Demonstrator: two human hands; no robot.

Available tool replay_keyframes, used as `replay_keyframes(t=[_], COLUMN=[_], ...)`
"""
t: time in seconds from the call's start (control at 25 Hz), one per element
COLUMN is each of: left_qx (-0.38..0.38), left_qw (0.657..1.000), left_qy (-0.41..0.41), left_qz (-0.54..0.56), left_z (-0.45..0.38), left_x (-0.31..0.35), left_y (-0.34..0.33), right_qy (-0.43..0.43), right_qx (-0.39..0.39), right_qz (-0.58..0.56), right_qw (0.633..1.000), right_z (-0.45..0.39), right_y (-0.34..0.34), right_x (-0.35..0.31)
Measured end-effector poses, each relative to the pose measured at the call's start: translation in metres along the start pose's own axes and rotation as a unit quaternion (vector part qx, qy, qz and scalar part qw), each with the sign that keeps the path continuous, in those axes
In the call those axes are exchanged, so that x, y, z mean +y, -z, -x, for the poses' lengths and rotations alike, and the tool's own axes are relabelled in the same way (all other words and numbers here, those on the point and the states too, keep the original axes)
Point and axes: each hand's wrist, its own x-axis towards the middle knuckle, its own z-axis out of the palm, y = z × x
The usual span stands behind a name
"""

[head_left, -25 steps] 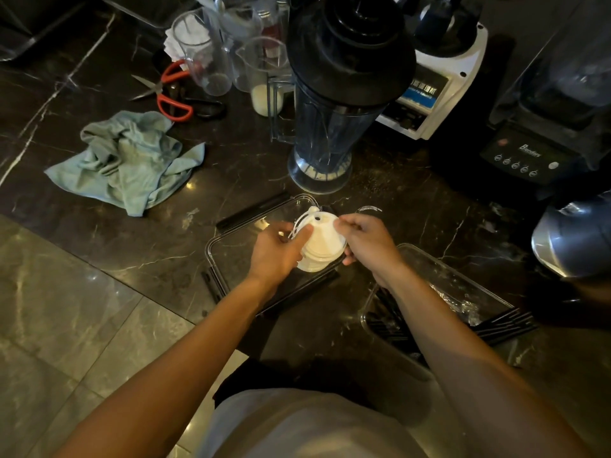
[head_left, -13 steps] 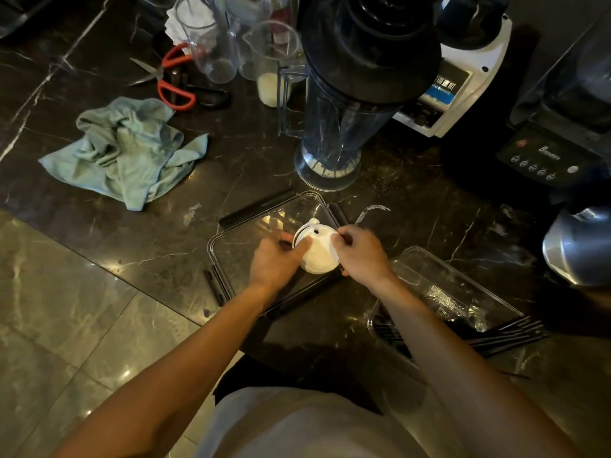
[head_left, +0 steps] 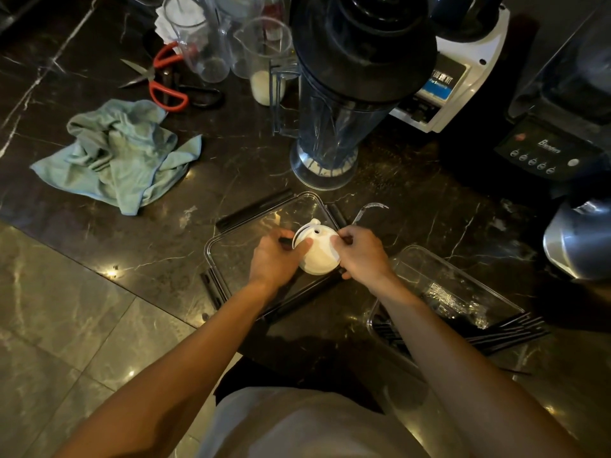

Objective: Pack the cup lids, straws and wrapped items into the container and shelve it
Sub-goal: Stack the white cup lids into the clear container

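Observation:
A stack of white cup lids (head_left: 319, 251) is held between my left hand (head_left: 276, 259) and my right hand (head_left: 362, 251), just above a clear container lid (head_left: 254, 226) with black clips lying flat on the dark marble counter. To the right stands the clear plastic container (head_left: 439, 279). Black straws (head_left: 506, 332) lie in it and stick out over its right end, and shiny wrapped items (head_left: 456, 300) rest inside. My right forearm hides the container's near left corner.
A blender jug (head_left: 334, 104) stands just behind the container lid. Measuring cups (head_left: 261, 61) and red-handled scissors (head_left: 165, 84) are at the back left, beside a green cloth (head_left: 122, 153). A blender base (head_left: 542, 150) and a metal vessel (head_left: 578, 239) are at the right.
Both hands have lowered the stack of cup lids a little toward the flat container lid and turned it slightly. The camera has shifted closer.

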Motion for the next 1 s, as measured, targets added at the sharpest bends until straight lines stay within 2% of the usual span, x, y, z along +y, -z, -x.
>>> replay_keyframes(t=[0.16,0.24,0.32,0.4,0.48,0.64,0.84,0.92,1.0], left_qx=[0.009,0.013,0.034,0.059,0.050,-0.096,-0.221,-0.273,-0.318], left_qw=[1.000,0.999,0.997,0.992,0.982,0.964,0.923,0.896,0.847], left_qy=[-0.006,-0.004,-0.023,-0.081,-0.165,-0.237,-0.283,-0.285,-0.297], left_qz=[-0.025,-0.045,-0.067,-0.079,-0.078,-0.076,-0.135,-0.202,-0.305], left_z=[0.000,0.003,0.007,0.018,0.030,0.054,0.075,0.077,0.078], left_x=[0.004,0.006,0.012,0.032,0.057,0.104,0.110,0.103,0.096], left_y=[-0.001,0.000,0.001,-0.002,-0.009,-0.047,-0.107,-0.125,-0.141], right_qy=[0.006,0.036,0.057,0.059,0.062,0.048,-0.018,-0.034,-0.057], right_qx=[0.020,0.033,0.040,0.054,0.085,0.176,0.213,0.214,0.197], right_qz=[-0.003,0.021,-0.007,-0.069,-0.110,-0.172,-0.218,-0.212,-0.210], right_qw=[1.000,0.999,0.998,0.994,0.988,0.968,0.952,0.953,0.956], right_z=[0.000,0.004,0.013,0.027,0.042,0.071,0.110,0.127,0.144], right_y=[0.005,0.014,0.027,0.047,0.068,0.102,0.115,0.117,0.119], right_x=[-0.008,-0.011,-0.010,0.000,0.015,0.059,0.112,0.130,0.148])
